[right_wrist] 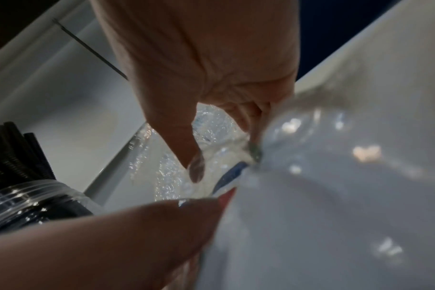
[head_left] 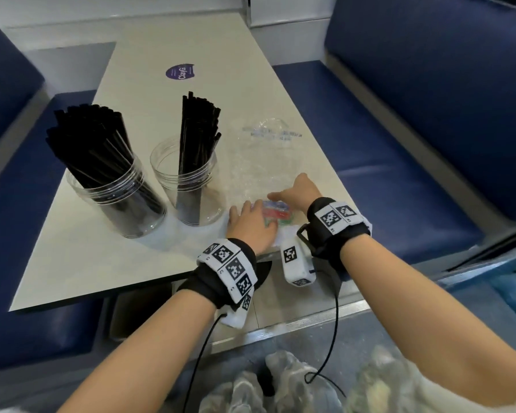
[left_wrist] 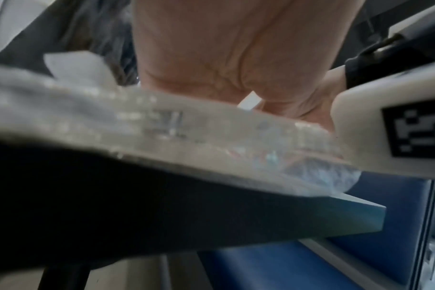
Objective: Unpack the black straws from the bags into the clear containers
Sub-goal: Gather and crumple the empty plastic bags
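Note:
Two clear containers stand on the table's left half. The left container (head_left: 113, 201) is packed with black straws (head_left: 93, 144); the right container (head_left: 188, 189) holds a thinner bunch of straws (head_left: 198, 129). A clear plastic bag (head_left: 265, 156) lies flat to their right, and I see no straws inside it. Its near end carries a coloured print (head_left: 276, 211). My left hand (head_left: 251, 223) grips that end from the left. My right hand (head_left: 298, 192) pinches it from the right. In the right wrist view the right hand's fingertips (right_wrist: 255, 153) nip the plastic and the thumb points down beside them.
The pale table (head_left: 102, 263) ends just under my wrists. Blue bench seats flank it on the right (head_left: 399, 174) and on the left (head_left: 27, 278). A purple sticker (head_left: 180, 72) lies at the far end. Crumpled clear bags (head_left: 295, 383) sit low in front of me.

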